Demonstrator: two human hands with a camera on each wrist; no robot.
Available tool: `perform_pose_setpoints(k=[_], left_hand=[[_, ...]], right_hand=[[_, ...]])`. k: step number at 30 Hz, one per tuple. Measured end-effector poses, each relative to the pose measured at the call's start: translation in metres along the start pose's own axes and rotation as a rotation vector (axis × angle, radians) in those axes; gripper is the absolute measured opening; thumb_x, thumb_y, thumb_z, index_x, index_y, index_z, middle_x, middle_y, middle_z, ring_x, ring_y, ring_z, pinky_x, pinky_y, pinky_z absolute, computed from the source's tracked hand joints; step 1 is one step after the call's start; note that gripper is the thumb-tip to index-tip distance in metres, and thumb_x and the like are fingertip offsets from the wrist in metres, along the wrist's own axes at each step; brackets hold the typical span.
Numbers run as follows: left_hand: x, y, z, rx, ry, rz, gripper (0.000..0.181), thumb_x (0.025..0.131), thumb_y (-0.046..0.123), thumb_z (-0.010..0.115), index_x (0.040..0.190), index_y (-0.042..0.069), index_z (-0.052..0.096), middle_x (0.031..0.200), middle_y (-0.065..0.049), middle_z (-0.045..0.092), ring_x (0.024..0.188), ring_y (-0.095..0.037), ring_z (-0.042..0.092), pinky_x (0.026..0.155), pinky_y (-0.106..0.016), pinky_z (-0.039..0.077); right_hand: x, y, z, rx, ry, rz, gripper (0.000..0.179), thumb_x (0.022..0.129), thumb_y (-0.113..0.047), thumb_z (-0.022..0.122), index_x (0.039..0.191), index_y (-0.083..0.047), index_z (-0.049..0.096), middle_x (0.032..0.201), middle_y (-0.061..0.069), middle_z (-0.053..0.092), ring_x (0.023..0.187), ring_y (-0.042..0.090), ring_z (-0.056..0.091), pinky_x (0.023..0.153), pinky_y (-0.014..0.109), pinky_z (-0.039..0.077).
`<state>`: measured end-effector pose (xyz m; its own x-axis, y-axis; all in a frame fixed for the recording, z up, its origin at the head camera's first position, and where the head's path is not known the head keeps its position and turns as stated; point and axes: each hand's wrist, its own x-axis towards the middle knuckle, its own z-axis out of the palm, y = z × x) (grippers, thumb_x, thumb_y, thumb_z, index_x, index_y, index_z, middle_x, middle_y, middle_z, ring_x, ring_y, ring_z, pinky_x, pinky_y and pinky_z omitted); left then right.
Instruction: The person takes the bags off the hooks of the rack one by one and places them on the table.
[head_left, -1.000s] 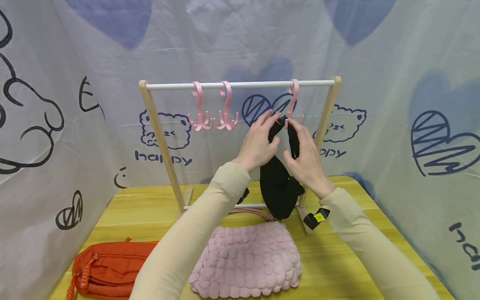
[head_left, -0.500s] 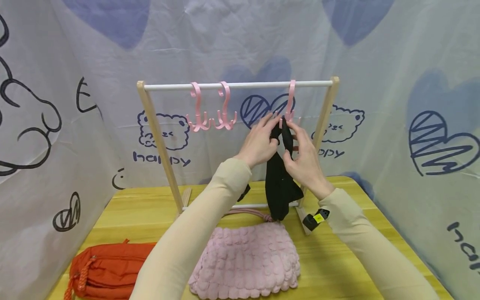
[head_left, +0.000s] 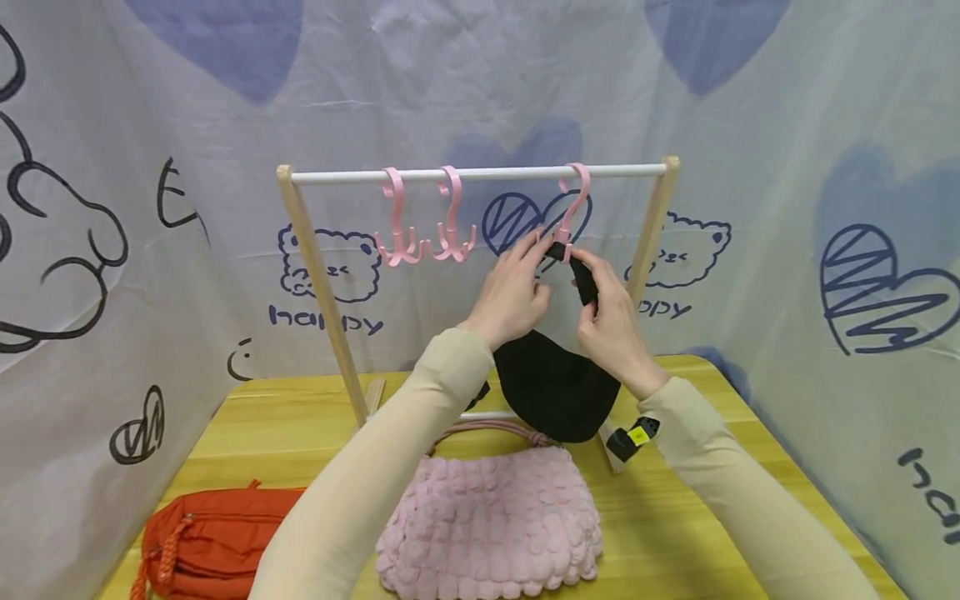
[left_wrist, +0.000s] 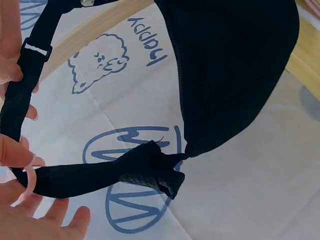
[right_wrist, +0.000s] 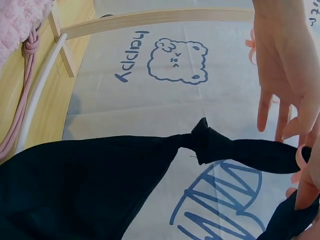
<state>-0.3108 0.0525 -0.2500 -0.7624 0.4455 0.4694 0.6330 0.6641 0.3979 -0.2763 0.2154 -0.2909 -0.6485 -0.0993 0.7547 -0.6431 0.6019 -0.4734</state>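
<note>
A black bag (head_left: 555, 392) hangs by its black strap (head_left: 585, 282) below the rightmost pink swivel hook (head_left: 575, 204). The strap loops over one prong of this tilted hook. My right hand (head_left: 611, 325) pinches the strap just right of the prong. My left hand (head_left: 508, 287) is raised on the other side, its straight fingers at the strap and hook, the thumb apart. In the left wrist view, a buckle (left_wrist: 37, 49) and a knotted strap end (left_wrist: 150, 170) show, with the bag's zipper (left_wrist: 177, 65) along one edge.
Two more pink hooks (head_left: 397, 221) hang left on the white bar (head_left: 495, 174) of a wooden-ended rack (head_left: 318, 275). A puffy pink bag (head_left: 495, 525) and a red-orange bag (head_left: 217, 537) lie on the yellow wooden table (head_left: 675, 492) in front.
The black bag has swung from edge-on to broad side facing me. The hook has shifted left along the bar and tilted. Both hands stay near the strap.
</note>
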Motion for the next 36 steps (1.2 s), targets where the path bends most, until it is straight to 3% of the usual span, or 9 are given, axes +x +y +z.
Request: perform_pose_setpoints(k=[6,10,13,20,24,27,30,33,36], left_hand=[[-0.01,-0.011,-0.001,-0.069,0.116,0.071,0.06,0.093,0.004,0.053,0.152,0.009,0.044,0.16,-0.01,0.039,0.145,-0.031,0.042,0.12,-0.044,0.036],[-0.015,-0.015,-0.001,-0.226,0.203,0.102,0.053,0.092,0.001,0.054,0.144,0.01,0.051,0.15,-0.01,0.048,0.136,-0.026,0.051,0.114,-0.041,0.042],[-0.016,-0.014,-0.003,-0.37,0.237,0.087,0.047,0.095,0.003,0.051,0.141,0.01,0.049,0.144,-0.012,0.05,0.121,-0.027,0.057,0.108,-0.041,0.046],[-0.013,-0.01,-0.01,-0.6,0.23,-0.082,0.048,0.106,0.019,0.043,0.152,0.01,0.037,0.133,-0.015,0.052,0.11,-0.031,0.063,0.096,-0.039,0.051],[-0.009,-0.009,-0.011,-0.68,0.219,-0.209,0.044,0.108,0.031,0.041,0.145,0.007,0.041,0.127,-0.016,0.053,0.108,-0.028,0.056,0.094,-0.037,0.045],[-0.005,-0.009,-0.013,-0.739,0.186,-0.287,0.048,0.108,0.04,0.043,0.139,0.004,0.046,0.131,-0.018,0.055,0.111,-0.027,0.054,0.1,-0.041,0.044],[-0.003,-0.011,-0.013,-0.757,0.136,-0.331,0.054,0.106,0.045,0.047,0.137,0.002,0.052,0.136,-0.019,0.058,0.12,-0.029,0.056,0.108,-0.046,0.045],[-0.002,-0.012,-0.014,-0.713,0.101,-0.355,0.055,0.104,0.047,0.05,0.135,0.003,0.058,0.134,-0.014,0.061,0.123,-0.026,0.056,0.109,-0.044,0.045],[-0.001,-0.013,-0.013,-0.67,0.082,-0.356,0.052,0.103,0.05,0.052,0.122,0.004,0.066,0.104,-0.007,0.064,0.097,-0.02,0.058,0.087,-0.035,0.047]], right_hand=[[0.002,0.001,0.006,0.017,-0.009,-0.027,0.066,0.086,0.021,0.038,0.147,-0.004,0.045,0.143,0.021,0.052,0.113,0.036,0.061,0.094,0.048,0.05],[0.003,0.004,0.007,0.041,-0.013,-0.034,0.066,0.086,0.02,0.038,0.147,-0.005,0.046,0.144,0.019,0.053,0.114,0.034,0.06,0.09,0.044,0.046],[0.005,0.007,0.008,0.059,-0.018,-0.03,0.065,0.087,0.02,0.039,0.146,-0.006,0.047,0.144,0.018,0.054,0.115,0.034,0.061,0.089,0.042,0.045],[0.01,0.013,0.011,0.11,-0.018,-0.001,0.062,0.089,0.019,0.041,0.143,-0.01,0.051,0.129,0.021,0.064,0.089,0.031,0.061,0.072,0.032,0.039],[0.012,0.015,0.012,0.126,-0.013,0.018,0.061,0.089,0.019,0.041,0.141,-0.011,0.052,0.111,0.025,0.071,0.082,0.03,0.06,0.072,0.032,0.039],[0.014,0.016,0.013,0.149,-0.009,0.043,0.06,0.09,0.019,0.041,0.139,-0.011,0.054,0.103,0.027,0.072,0.084,0.03,0.061,0.075,0.034,0.039],[0.015,0.016,0.013,0.174,-0.005,0.06,0.059,0.089,0.02,0.041,0.137,-0.011,0.055,0.099,0.027,0.072,0.086,0.032,0.062,0.078,0.035,0.039],[0.016,0.017,0.013,0.184,-0.007,0.062,0.058,0.088,0.021,0.041,0.136,-0.009,0.056,0.098,0.028,0.073,0.084,0.034,0.062,0.079,0.034,0.039],[0.017,0.015,0.012,0.194,-0.02,0.069,0.06,0.088,0.021,0.041,0.137,-0.01,0.056,0.097,0.027,0.073,0.081,0.032,0.061,0.077,0.032,0.041]])
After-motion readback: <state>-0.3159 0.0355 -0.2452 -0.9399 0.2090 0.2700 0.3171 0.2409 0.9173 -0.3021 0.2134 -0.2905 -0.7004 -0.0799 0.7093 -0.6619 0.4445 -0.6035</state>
